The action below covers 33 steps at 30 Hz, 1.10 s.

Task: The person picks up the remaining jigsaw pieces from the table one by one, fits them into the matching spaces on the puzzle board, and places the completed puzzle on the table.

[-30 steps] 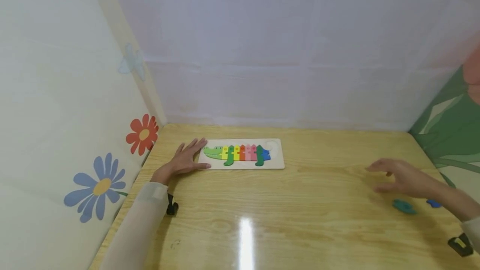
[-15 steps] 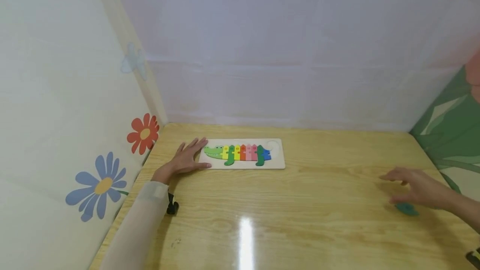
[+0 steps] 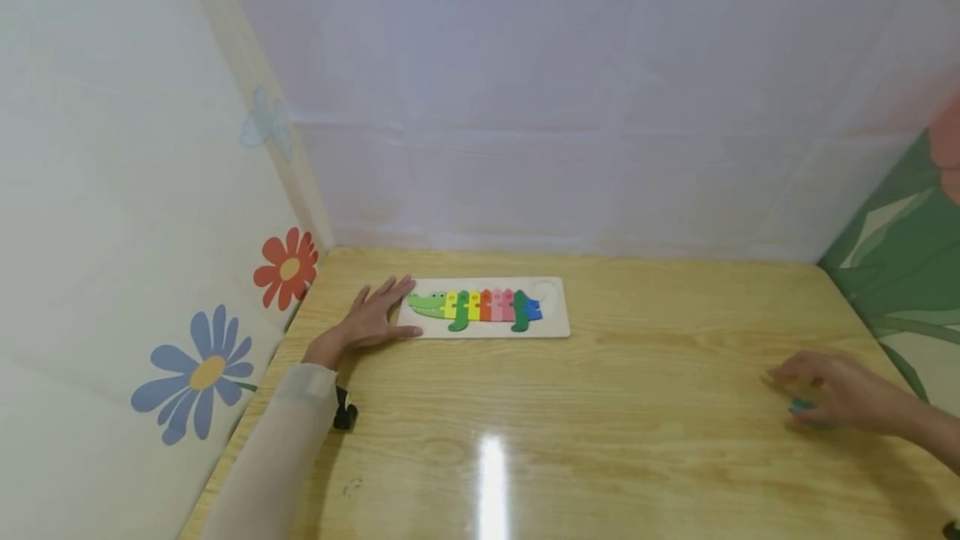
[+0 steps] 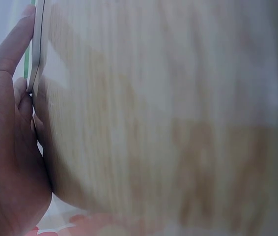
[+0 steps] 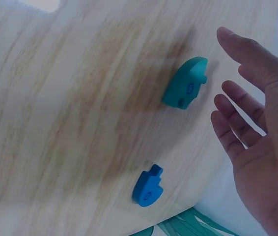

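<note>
A white puzzle board [image 3: 555,327] lies on the wooden table, bearing a crocodile [image 3: 483,307] made of colourful interlocking pieces. At its tail end shows a bare round recess. My left hand [image 3: 367,322] rests with spread fingers along the board's left end, thumb at the near corner. Over on the right, my right hand [image 3: 851,394] hovers above a teal puzzle piece [image 5: 185,84], which it partly covers in the head view. The right wrist view shows its fingers loosely bent and apart from that piece. Farther off lies a blue puzzle piece [image 5: 147,187], hidden in the head view.
A pale curtain [image 3: 480,107] hangs behind the table's back edge. Flower-printed panels stand at both sides, the left one [image 3: 135,190] close by the left arm. The wooden tabletop [image 3: 637,440] stretches between the hands, with a bright light reflection near the front.
My right hand has moved to the right and nearer, coming over the teal puzzle piece. My left hand and the board have stayed where they were.
</note>
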Each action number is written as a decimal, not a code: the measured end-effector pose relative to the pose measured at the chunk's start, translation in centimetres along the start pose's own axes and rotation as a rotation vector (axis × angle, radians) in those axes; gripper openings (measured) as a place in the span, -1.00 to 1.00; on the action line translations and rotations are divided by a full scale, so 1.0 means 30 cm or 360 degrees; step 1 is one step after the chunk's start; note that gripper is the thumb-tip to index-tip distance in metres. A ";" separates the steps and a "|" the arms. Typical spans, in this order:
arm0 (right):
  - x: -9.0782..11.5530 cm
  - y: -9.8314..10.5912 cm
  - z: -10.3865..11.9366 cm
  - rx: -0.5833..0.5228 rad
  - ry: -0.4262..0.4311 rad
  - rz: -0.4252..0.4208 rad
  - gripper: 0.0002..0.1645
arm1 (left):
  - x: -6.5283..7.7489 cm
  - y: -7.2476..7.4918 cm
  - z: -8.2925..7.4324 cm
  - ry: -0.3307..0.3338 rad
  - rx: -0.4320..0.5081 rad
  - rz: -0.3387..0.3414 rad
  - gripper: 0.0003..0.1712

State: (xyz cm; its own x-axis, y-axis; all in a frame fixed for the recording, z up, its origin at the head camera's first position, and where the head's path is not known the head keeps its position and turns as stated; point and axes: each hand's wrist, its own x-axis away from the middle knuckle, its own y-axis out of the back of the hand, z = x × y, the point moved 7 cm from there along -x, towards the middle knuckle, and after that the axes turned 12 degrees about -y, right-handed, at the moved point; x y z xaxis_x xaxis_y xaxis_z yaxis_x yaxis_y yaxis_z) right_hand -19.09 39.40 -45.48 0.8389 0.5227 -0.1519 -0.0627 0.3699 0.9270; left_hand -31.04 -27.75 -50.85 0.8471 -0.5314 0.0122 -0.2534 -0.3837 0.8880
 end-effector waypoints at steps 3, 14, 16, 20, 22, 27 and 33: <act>0.010 -0.007 -0.010 -0.0028 -0.0001 0.0029 -0.25 | -0.001 -0.001 -0.001 -0.0009 -0.0016 0.0003 0.21; 0.037 -0.036 -0.035 0.0011 -0.0057 0.0125 -0.32 | 0.002 -0.004 0.004 -0.0002 -0.0013 0.0003 0.22; 0.038 -0.037 -0.040 0.0019 -0.0057 0.0122 -0.32 | 0.002 -0.003 0.004 -0.0001 -0.0010 0.0000 0.22; 0.040 -0.038 -0.048 0.0021 -0.0045 0.0107 -0.33 | 0.002 0.002 0.000 0.0002 -0.0009 -0.0005 0.21; 0.042 -0.040 -0.049 0.0000 -0.0040 0.0113 -0.35 | 0.003 0.003 0.000 0.0002 -0.0014 -0.0005 0.21; 0.041 -0.044 -0.040 -0.0043 -0.0005 0.0080 -0.41 | 0.002 0.004 -0.004 0.0002 -0.0016 -0.0003 0.21; 0.022 -0.053 -0.032 -0.0088 -0.0002 0.0050 -0.45 | 0.004 0.004 -0.008 -0.0004 -0.0021 -0.0004 0.23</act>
State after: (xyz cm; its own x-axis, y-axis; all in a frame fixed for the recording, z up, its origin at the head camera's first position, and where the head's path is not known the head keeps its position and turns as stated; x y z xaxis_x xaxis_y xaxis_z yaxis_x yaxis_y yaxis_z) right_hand -18.96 39.88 -47.39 0.8367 0.5338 -0.1225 -0.1187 0.3951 0.9109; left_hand -30.85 -27.68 -50.65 0.8467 -0.5320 0.0088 -0.2449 -0.3750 0.8941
